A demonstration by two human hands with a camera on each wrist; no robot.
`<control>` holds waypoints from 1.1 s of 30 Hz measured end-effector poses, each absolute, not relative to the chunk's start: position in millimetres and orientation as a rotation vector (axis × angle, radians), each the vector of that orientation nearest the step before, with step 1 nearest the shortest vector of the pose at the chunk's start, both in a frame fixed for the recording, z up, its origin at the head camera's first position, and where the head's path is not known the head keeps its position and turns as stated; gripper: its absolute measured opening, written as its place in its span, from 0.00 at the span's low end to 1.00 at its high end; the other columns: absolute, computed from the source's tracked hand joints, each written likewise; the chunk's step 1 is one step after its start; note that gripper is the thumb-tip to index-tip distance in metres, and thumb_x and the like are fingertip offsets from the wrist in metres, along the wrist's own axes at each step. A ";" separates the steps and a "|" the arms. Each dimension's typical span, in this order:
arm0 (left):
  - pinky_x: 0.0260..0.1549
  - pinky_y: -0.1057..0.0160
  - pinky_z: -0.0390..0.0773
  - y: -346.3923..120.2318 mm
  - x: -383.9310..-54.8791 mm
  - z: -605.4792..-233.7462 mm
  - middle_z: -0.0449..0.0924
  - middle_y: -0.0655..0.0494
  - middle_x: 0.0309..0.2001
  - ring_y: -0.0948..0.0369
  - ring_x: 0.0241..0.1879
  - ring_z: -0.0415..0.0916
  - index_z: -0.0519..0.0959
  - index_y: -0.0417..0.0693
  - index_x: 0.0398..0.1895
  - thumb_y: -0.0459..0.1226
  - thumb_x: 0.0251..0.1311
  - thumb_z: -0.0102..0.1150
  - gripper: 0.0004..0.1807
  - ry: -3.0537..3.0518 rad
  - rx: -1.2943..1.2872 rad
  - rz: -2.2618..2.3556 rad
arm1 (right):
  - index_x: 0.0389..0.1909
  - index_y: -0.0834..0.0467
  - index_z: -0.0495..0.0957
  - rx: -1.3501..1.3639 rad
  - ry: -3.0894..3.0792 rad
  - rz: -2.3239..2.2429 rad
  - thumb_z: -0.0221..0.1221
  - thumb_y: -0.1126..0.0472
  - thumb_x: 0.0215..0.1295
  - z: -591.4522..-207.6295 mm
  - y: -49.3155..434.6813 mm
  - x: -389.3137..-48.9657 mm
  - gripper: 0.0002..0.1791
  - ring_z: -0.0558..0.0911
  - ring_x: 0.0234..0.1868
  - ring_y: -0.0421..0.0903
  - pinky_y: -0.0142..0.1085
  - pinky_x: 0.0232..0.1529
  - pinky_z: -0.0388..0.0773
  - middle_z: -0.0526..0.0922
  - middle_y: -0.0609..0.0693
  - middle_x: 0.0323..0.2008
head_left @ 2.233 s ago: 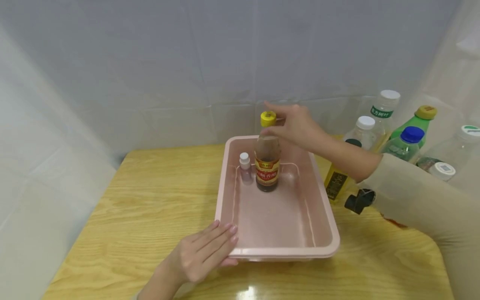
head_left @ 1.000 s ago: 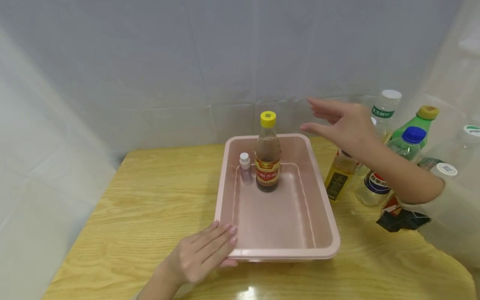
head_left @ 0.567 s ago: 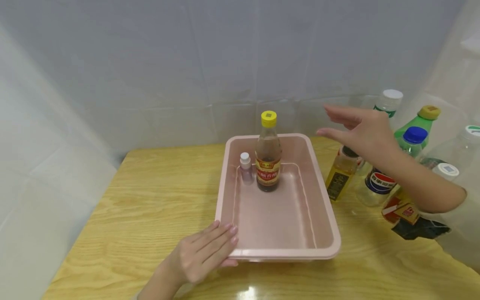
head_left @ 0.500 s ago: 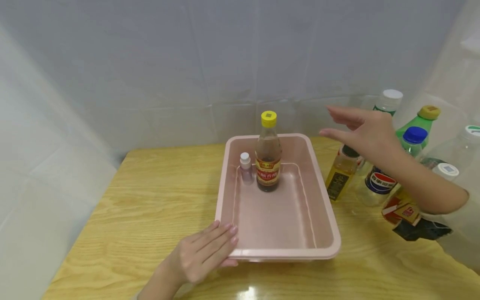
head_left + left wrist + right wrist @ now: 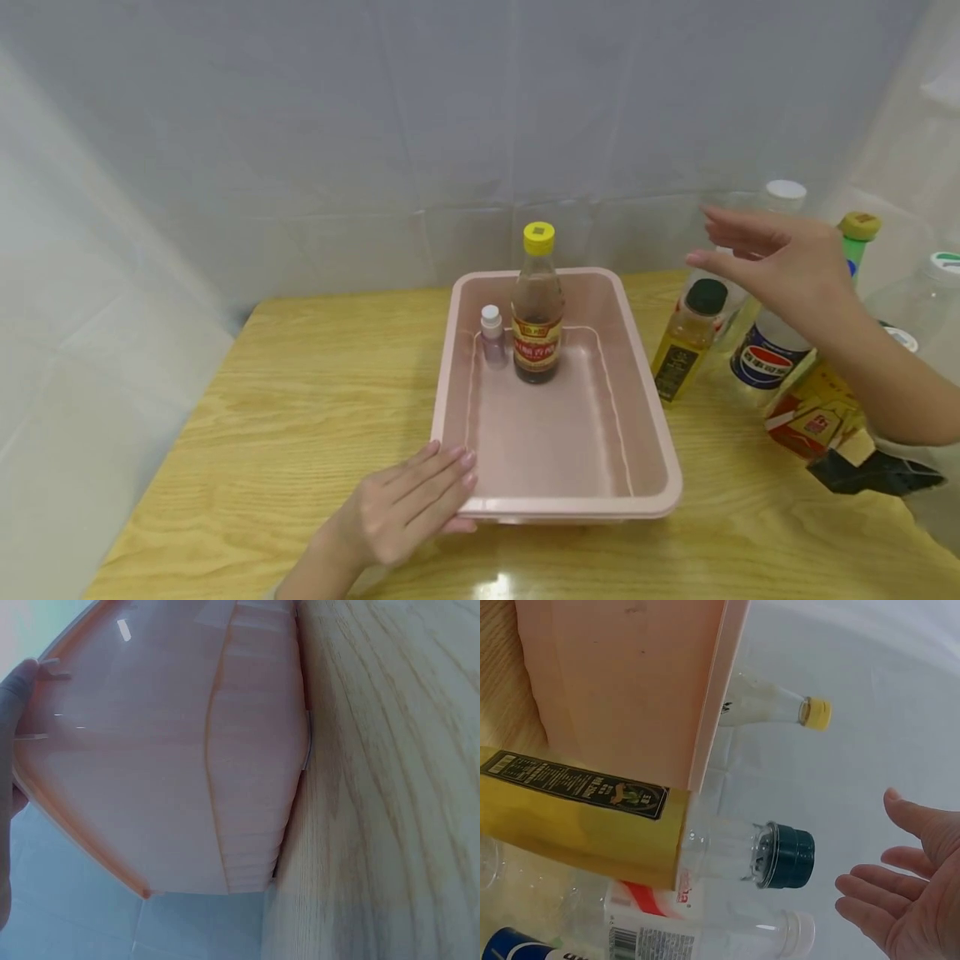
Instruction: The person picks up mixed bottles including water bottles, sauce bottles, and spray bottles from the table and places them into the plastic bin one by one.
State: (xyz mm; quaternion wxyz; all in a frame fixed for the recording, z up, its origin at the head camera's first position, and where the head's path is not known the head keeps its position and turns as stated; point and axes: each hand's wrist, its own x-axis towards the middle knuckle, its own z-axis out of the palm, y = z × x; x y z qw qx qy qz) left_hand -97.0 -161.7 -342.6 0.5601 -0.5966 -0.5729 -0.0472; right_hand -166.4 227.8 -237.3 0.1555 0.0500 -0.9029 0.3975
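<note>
My left hand [image 5: 405,508] rests with straight fingers over the near-left corner of a pink plastic basin [image 5: 570,506], its thumb just below the rim. In the basin, a vinegar bottle [image 5: 536,333] with a yellow cap stands upright beside a small bottle [image 5: 492,337] with a white cap. My right hand [image 5: 795,250] hovers above the bottles on the right, thumb apart from the fingers, holding nothing. In the right wrist view, the hand [image 5: 907,885] is a little way off the dark green cap of a yellow oil bottle [image 5: 585,817].
Close to the basin's right side stand the oil bottle [image 5: 678,358] and a Pepsi bottle [image 5: 767,358]. A red-and-yellow labelled bottle [image 5: 813,421] sits partly behind my forearm, with several more bottles behind. The wooden table [image 5: 315,392] meets a pale sheet [image 5: 300,167] at its back.
My right hand has let go of the vinegar bottle's neck and moved right, over the group of bottles. The vinegar bottle stays standing in the basin. My left hand has not moved.
</note>
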 end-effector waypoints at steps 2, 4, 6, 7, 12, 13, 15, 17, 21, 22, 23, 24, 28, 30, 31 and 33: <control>0.32 0.63 0.88 -161.7 -97.0 -341.7 0.86 0.46 0.30 0.57 0.30 0.85 0.83 0.38 0.33 0.46 0.65 0.54 0.19 -1.349 -1.408 -0.106 | 0.60 0.46 0.74 0.146 -2.590 1.133 0.68 0.47 0.54 -239.3 231.0 -166.7 0.31 0.73 0.39 0.14 0.07 0.34 0.72 0.78 0.51 0.56; 0.33 0.63 0.88 -162.1 -97.4 -343.8 0.86 0.45 0.31 0.57 0.31 0.85 0.83 0.38 0.33 0.46 0.64 0.54 0.19 -1.351 -1.408 -0.114 | 0.61 0.46 0.73 0.140 -2.607 1.125 0.67 0.46 0.55 -241.2 233.8 -166.5 0.31 0.73 0.39 0.14 0.07 0.34 0.71 0.78 0.51 0.56; 0.33 0.63 0.88 -163.0 -98.3 -347.7 0.86 0.45 0.32 0.56 0.32 0.85 0.83 0.37 0.34 0.47 0.63 0.55 0.19 -1.352 -1.409 -0.119 | 0.61 0.45 0.73 0.133 -2.622 1.120 0.67 0.46 0.55 -243.3 235.9 -166.6 0.32 0.73 0.39 0.14 0.07 0.34 0.70 0.78 0.51 0.56; 0.34 0.62 0.88 -163.0 -98.4 -348.3 0.86 0.45 0.32 0.56 0.32 0.85 0.83 0.37 0.34 0.47 0.63 0.56 0.19 -1.352 -1.409 -0.123 | 0.62 0.46 0.73 0.132 -2.629 1.123 0.67 0.46 0.55 -244.6 236.8 -166.9 0.32 0.73 0.39 0.14 0.07 0.34 0.70 0.78 0.51 0.55; 0.33 0.63 0.88 -162.2 -97.9 -344.1 0.86 0.45 0.31 0.56 0.31 0.85 0.83 0.38 0.33 0.46 0.64 0.55 0.19 -1.347 -1.408 -0.112 | 0.62 0.49 0.72 0.138 -2.645 1.108 0.66 0.46 0.55 -253.4 239.3 -168.4 0.33 0.71 0.38 0.12 0.06 0.33 0.70 0.78 0.55 0.56; 0.32 0.63 0.88 -161.8 -97.6 -342.4 0.86 0.45 0.31 0.56 0.31 0.85 0.83 0.38 0.33 0.46 0.64 0.54 0.19 -1.347 -1.408 -0.110 | 0.63 0.49 0.72 0.138 -2.651 1.104 0.66 0.45 0.56 -255.3 239.5 -168.5 0.33 0.71 0.38 0.12 0.06 0.33 0.70 0.77 0.56 0.56; 0.32 0.63 0.88 -161.5 -97.4 -341.3 0.86 0.46 0.31 0.57 0.31 0.85 0.83 0.38 0.33 0.46 0.65 0.54 0.19 -1.349 -1.408 -0.107 | 0.63 0.50 0.71 0.141 -2.661 1.104 0.66 0.45 0.56 -258.6 239.2 -168.6 0.33 0.70 0.38 0.12 0.06 0.34 0.70 0.77 0.57 0.56; 0.32 0.63 0.88 -161.3 -97.3 -340.6 0.86 0.46 0.31 0.57 0.31 0.85 0.83 0.38 0.33 0.46 0.65 0.54 0.19 -1.351 -1.407 -0.109 | 0.62 0.51 0.72 0.137 -2.670 1.113 0.65 0.44 0.56 -261.2 238.3 -168.5 0.33 0.71 0.37 0.12 0.07 0.34 0.71 0.77 0.57 0.56; 0.33 0.63 0.88 -161.6 -97.5 -340.7 0.86 0.46 0.31 0.57 0.31 0.85 0.83 0.38 0.33 0.46 0.65 0.54 0.18 -1.355 -1.410 -0.112 | 0.62 0.50 0.72 0.105 -2.685 1.108 0.64 0.41 0.55 -265.1 237.1 -167.9 0.34 0.73 0.40 0.15 0.07 0.35 0.71 0.77 0.55 0.57; 0.33 0.63 0.88 -161.7 -97.6 -340.8 0.86 0.46 0.31 0.56 0.31 0.85 0.83 0.38 0.33 0.46 0.65 0.54 0.18 -1.355 -1.410 -0.114 | 0.62 0.49 0.73 0.098 -2.690 1.108 0.64 0.41 0.55 -266.2 237.2 -167.7 0.34 0.73 0.41 0.16 0.07 0.35 0.71 0.77 0.55 0.57; 0.33 0.63 0.88 -161.9 -97.7 -341.0 0.86 0.46 0.31 0.56 0.31 0.85 0.83 0.38 0.33 0.46 0.65 0.54 0.18 -1.356 -1.412 -0.113 | 0.61 0.49 0.73 0.089 -2.692 1.108 0.64 0.41 0.55 -267.5 237.3 -167.7 0.34 0.73 0.42 0.16 0.07 0.34 0.71 0.77 0.54 0.57; 0.33 0.63 0.88 -161.9 -97.8 -341.0 0.86 0.46 0.31 0.56 0.31 0.85 0.83 0.38 0.33 0.46 0.65 0.54 0.18 -1.355 -1.413 -0.114 | 0.61 0.49 0.73 0.090 -2.693 1.115 0.65 0.41 0.55 -269.0 237.7 -168.0 0.33 0.73 0.42 0.15 0.07 0.34 0.71 0.77 0.54 0.57; 0.33 0.63 0.88 -161.8 -98.4 -340.8 0.86 0.46 0.31 0.56 0.31 0.85 0.83 0.38 0.34 0.46 0.65 0.54 0.18 -1.349 -1.416 -0.115 | 0.60 0.51 0.75 0.093 -2.696 1.124 0.65 0.42 0.55 -276.1 238.5 -168.0 0.32 0.71 0.38 0.13 0.09 0.32 0.73 0.77 0.55 0.57; 0.32 0.63 0.88 -161.7 -98.4 -340.7 0.86 0.46 0.31 0.56 0.31 0.85 0.83 0.38 0.34 0.46 0.65 0.54 0.19 -1.343 -1.418 -0.115 | 0.59 0.51 0.75 0.103 -2.689 1.132 0.66 0.44 0.55 -280.2 238.7 -168.1 0.31 0.71 0.36 0.13 0.10 0.31 0.74 0.77 0.56 0.57; 0.32 0.63 0.88 -161.6 -98.4 -340.6 0.86 0.46 0.31 0.56 0.31 0.85 0.83 0.38 0.34 0.46 0.65 0.54 0.19 -1.342 -1.418 -0.117 | 0.59 0.52 0.75 0.104 -2.686 1.134 0.66 0.44 0.55 -282.1 238.5 -167.8 0.31 0.72 0.36 0.13 0.11 0.31 0.75 0.77 0.56 0.57; 0.32 0.63 0.88 -161.6 -98.2 -340.6 0.86 0.46 0.31 0.56 0.31 0.85 0.83 0.38 0.34 0.46 0.65 0.54 0.19 -1.337 -1.418 -0.119 | 0.58 0.51 0.76 0.108 -2.675 1.146 0.66 0.45 0.55 -286.3 237.7 -168.2 0.30 0.75 0.32 0.19 0.15 0.25 0.76 0.82 0.53 0.51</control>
